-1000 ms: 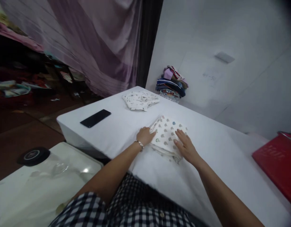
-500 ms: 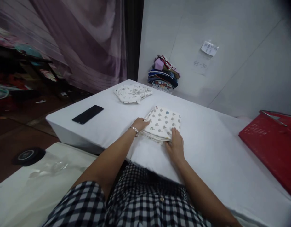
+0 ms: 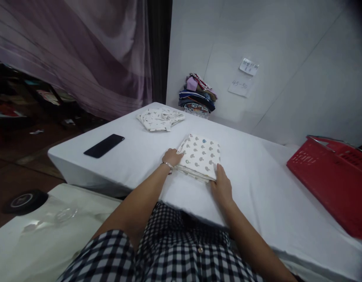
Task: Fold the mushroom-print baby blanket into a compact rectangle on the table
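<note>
A folded white cloth (image 3: pixel 200 154) with a grey tree-like print lies in several layers on the white-covered table (image 3: pixel 245 219) before me. At its left edge, my left hand (image 3: pixel 172 156) grips the layers, a bracelet round the wrist. My right hand (image 3: pixel 222 184) is closed on the near right corner, its thumb side along the edge and some fingers hidden beneath. Farther back on the table rests another white printed cloth (image 3: pixel 157 119), loosely bunched.
A black phone (image 3: pixel 104 145) lies at the table's left. Against the wall stands a pile of folded clothes (image 3: pixel 197 96). The red basket (image 3: pixel 330 184) is at the right. At lower left, a pale surface (image 3: pixel 51 243) carries a round black object (image 3: pixel 25 201).
My right fingers have slid from the top of the folded cloth to its right edge. My left hand still holds the left side. The whole view has shifted slightly.
</note>
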